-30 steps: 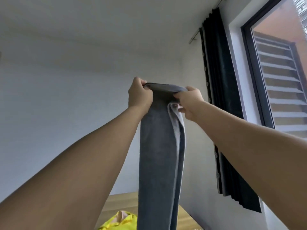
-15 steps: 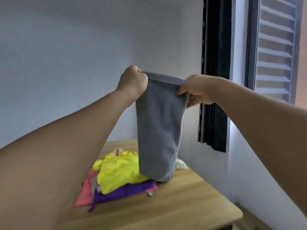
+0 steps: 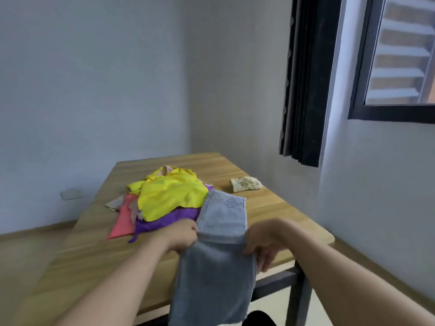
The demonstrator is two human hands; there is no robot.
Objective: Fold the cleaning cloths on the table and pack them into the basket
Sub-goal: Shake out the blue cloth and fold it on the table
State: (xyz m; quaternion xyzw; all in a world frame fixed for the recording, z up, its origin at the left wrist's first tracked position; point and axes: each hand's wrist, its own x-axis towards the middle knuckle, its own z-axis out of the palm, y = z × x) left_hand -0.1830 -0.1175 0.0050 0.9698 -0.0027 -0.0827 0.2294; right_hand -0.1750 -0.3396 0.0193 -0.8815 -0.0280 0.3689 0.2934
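From the head camera, your left hand (image 3: 182,235) pinched the left edge of the grey cloth (image 3: 220,250), fingers curled round it, and your right hand (image 3: 264,242) gripped the right edge. The cloth's far half lay flat on the wooden table (image 3: 277,208), touching the pile of yellow, purple and pink cloths (image 3: 164,201); its near half hung over the table's front edge. A small patterned cloth (image 3: 246,184) sat apart, near the far right side.

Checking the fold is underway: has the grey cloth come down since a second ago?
Yes. The grey cloth hung in the air above the table then; now its far end lies on it.
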